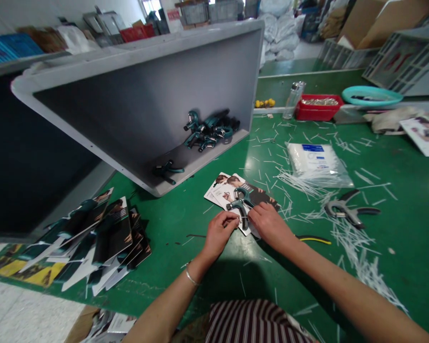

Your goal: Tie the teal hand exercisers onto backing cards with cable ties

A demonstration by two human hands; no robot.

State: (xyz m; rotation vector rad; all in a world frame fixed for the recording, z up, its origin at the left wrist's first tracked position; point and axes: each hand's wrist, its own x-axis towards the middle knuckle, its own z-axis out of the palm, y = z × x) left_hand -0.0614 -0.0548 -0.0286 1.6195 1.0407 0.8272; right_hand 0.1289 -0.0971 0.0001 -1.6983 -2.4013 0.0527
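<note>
Head view shows a green work table (396, 200) with a large grey bin (136, 95) tipped on its side at far left, several teal hand grippers (210, 129) heaped in its corner. Finished carded packs (93, 238) lie fanned at near left. A clear bag of white ties (316, 162) sits right of centre, loose ties (350, 238) scattered around it, pliers (350, 212) beyond. At centre, one hand gripper (240, 206) rests on a printed backing card (232, 190). Left hand (219, 233) is pinched narrow at the gripper's handle, on something too small to identify. Right hand (270, 224) presses the card's right edge, fingers curled. Risk, judged: card may slide on the slick table, misaligning the fastening; scattered ties could foul the work.
</note>
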